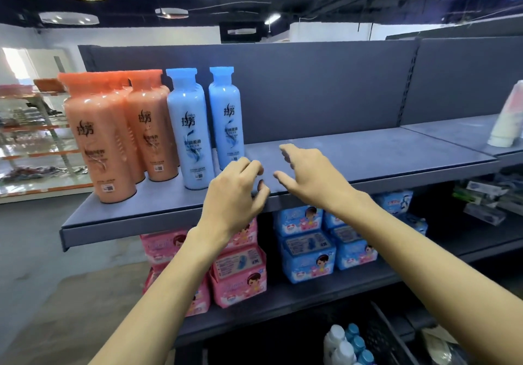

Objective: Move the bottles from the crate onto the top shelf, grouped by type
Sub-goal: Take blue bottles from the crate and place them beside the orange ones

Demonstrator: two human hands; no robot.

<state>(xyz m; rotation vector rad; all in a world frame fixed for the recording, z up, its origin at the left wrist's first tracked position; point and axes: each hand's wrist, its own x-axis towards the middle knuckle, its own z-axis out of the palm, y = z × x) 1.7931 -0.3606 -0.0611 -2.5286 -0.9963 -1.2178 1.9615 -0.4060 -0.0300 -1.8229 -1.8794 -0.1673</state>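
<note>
Top shelf [368, 161]: holds two groups at its left end, with a long bare stretch to their right.
Orange bottles [113, 138]: upright in a tight cluster at the far left, labels facing out.
Blue bottles [195, 132]: two, upright, just beside the orange ones; one type stands next to the other without mixing, as the grouping asks.
Left hand [232, 197]: over the shelf's front edge, near the right blue bottle; fingers [249, 166] loosely curled, holding nothing.
Right hand [311, 178]: over the bare shelf; fingers [291, 152] spread and relaxed, empty.
Crate [396, 333]: dark, low at the bottom of the view, well below both hands.
Bottles in the crate [343, 345]: white and blue-capped ones remain, so the task is judged partly done.
Likely next: reach down for another bottle, setting blue beside blue.
</note>
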